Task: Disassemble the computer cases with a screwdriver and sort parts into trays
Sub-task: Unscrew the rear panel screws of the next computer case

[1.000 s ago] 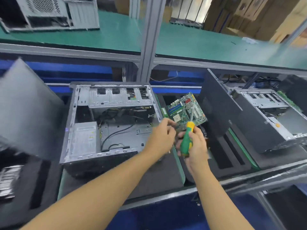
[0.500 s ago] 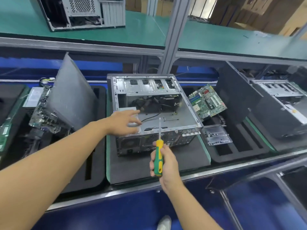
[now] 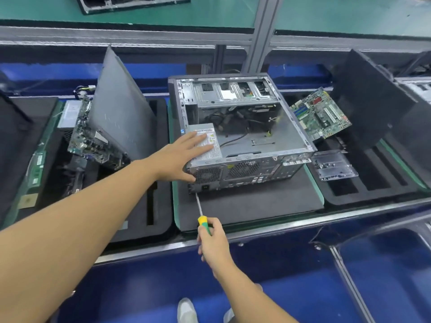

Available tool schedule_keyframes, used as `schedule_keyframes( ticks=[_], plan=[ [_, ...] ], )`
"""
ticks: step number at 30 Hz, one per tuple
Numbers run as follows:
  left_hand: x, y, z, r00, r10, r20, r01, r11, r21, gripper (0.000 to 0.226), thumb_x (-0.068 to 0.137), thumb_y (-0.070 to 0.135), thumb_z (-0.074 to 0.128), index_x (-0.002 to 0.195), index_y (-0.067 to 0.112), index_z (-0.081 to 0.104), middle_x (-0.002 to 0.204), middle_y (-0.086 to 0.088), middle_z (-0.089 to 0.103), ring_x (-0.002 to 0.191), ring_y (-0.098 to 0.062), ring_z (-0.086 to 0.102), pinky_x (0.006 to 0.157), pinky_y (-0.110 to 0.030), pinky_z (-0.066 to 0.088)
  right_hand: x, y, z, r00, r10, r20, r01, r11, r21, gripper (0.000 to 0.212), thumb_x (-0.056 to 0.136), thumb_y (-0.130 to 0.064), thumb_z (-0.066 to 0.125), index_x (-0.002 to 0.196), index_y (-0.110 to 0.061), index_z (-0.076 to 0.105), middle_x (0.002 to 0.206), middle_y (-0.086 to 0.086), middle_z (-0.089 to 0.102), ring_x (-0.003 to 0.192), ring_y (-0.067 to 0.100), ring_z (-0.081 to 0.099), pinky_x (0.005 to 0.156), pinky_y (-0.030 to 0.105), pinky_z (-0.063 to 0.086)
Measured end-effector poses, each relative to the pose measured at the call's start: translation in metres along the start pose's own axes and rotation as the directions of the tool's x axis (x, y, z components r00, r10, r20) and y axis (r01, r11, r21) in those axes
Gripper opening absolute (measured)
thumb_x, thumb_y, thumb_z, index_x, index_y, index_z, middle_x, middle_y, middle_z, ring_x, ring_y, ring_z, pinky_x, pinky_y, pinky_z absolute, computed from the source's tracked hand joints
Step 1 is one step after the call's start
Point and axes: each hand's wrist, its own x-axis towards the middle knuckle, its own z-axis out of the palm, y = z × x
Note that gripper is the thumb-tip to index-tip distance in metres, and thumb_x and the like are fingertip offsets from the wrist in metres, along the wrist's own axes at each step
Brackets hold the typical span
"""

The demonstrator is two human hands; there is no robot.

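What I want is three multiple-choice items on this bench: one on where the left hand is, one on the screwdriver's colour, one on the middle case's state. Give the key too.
1. The left hand rests on: A the power supply; B a keyboard; C a monitor.
2. The handle of the screwdriver is: A red and black; B green and yellow; C all blue.
3. The middle case is: A shut by its panel; B open, its inside showing; C wrapped in film.

Key: 1 A, the hand lies flat on the unit inside the case. 2 B, the handle gripped by the right hand is green with a yellow end. 3 B, cables show from above.
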Motion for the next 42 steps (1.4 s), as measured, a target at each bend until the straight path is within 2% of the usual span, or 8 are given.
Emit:
schedule_keyframes(
  ticks=[6, 14, 20, 23, 26, 30, 42],
  plan=[
    [0.001, 0.001, 0.002, 1.000, -0.017, -0.025, 0.016, 0.999, -0.043, 0.107, 0.079, 0.045, 0.079, 0.155, 0.047, 0.004, 0.165, 0.017, -0.008, 0.152, -0.011, -0.015, 0.115, -0.059, 0.030, 0.010, 0.002, 0.002, 0.999, -0.034, -0.029, 0.036, 0.998, 0.042, 0.012, 0.099, -0.026, 0.050, 0.104, -0.034, 0.058, 0.072, -0.002, 0.055, 0.051, 0.013, 0.040, 0.042, 0.025, 0.033],
    [0.002, 0.004, 0.001, 0.999, -0.039, -0.023, 0.037, 0.996, -0.081, 0.105, 0.078, 0.042, 0.081, 0.155, 0.046, 0.009, 0.164, 0.018, -0.006, 0.151, -0.009, -0.014, 0.115, -0.061, 0.029, 0.007, 0.001, 0.007, 0.999, -0.047, -0.007, 0.047, 0.998, 0.051, 0.010, 0.101, -0.027, 0.050, 0.105, -0.031, 0.057, 0.072, -0.002, 0.056, 0.050, 0.012, 0.041, 0.042, 0.025, 0.034],
    [0.002, 0.005, 0.003, 0.999, -0.041, -0.034, 0.038, 0.995, -0.088, 0.105, 0.078, 0.040, 0.082, 0.155, 0.046, 0.010, 0.165, 0.017, -0.004, 0.151, -0.010, -0.014, 0.115, -0.061, 0.029, 0.007, -0.002, 0.007, 1.000, -0.003, -0.007, 0.004, 0.997, 0.075, 0.013, 0.100, -0.026, 0.048, 0.107, -0.032, 0.058, 0.074, -0.002, 0.057, 0.050, 0.010, 0.043, 0.042, 0.025, 0.034],
    [0.002, 0.006, 0.002, 0.998, -0.037, -0.043, 0.033, 0.995, -0.097, 0.104, 0.078, 0.039, 0.082, 0.156, 0.043, 0.012, 0.166, 0.014, -0.003, 0.152, -0.012, -0.012, 0.118, -0.057, 0.025, 0.009, -0.003, 0.008, 0.999, 0.050, 0.009, -0.050, 0.992, 0.118, 0.011, 0.101, -0.031, 0.050, 0.108, -0.029, 0.059, 0.073, -0.002, 0.057, 0.049, 0.012, 0.043, 0.042, 0.025, 0.032],
    [0.002, 0.007, 0.001, 0.998, -0.024, -0.053, 0.017, 0.993, -0.114, 0.103, 0.079, 0.036, 0.082, 0.157, 0.039, 0.015, 0.166, 0.010, -0.001, 0.152, -0.013, -0.011, 0.124, -0.046, 0.013, 0.012, -0.002, 0.005, 0.994, 0.104, 0.044, -0.110, 0.978, 0.178, 0.016, 0.100, -0.035, 0.051, 0.105, -0.024, 0.061, 0.074, -0.001, 0.057, 0.049, 0.014, 0.044, 0.042, 0.024, 0.033],
    [0.001, 0.008, 0.002, 0.998, -0.019, -0.062, 0.011, 0.991, -0.134, 0.102, 0.079, 0.034, 0.083, 0.157, 0.038, 0.017, 0.166, 0.009, 0.000, 0.152, -0.013, -0.011, 0.123, -0.038, 0.007, 0.015, 0.002, 0.001, 0.987, 0.134, 0.087, -0.151, 0.960, 0.235, 0.022, 0.097, -0.027, 0.048, 0.105, -0.023, 0.068, 0.074, 0.001, 0.058, 0.049, 0.013, 0.045, 0.043, 0.024, 0.033],
    [0.000, 0.009, 0.000, 0.998, -0.024, -0.061, 0.015, 0.989, -0.145, 0.101, 0.080, 0.032, 0.082, 0.157, 0.038, 0.017, 0.166, 0.009, 0.000, 0.152, -0.013, -0.012, 0.124, -0.039, 0.007, 0.019, 0.009, 0.002, 0.989, 0.116, 0.086, -0.134, 0.959, 0.249, 0.022, 0.098, -0.027, 0.048, 0.107, -0.024, 0.069, 0.071, 0.001, 0.055, 0.049, 0.013, 0.043, 0.044, 0.025, 0.030]
  ],
)
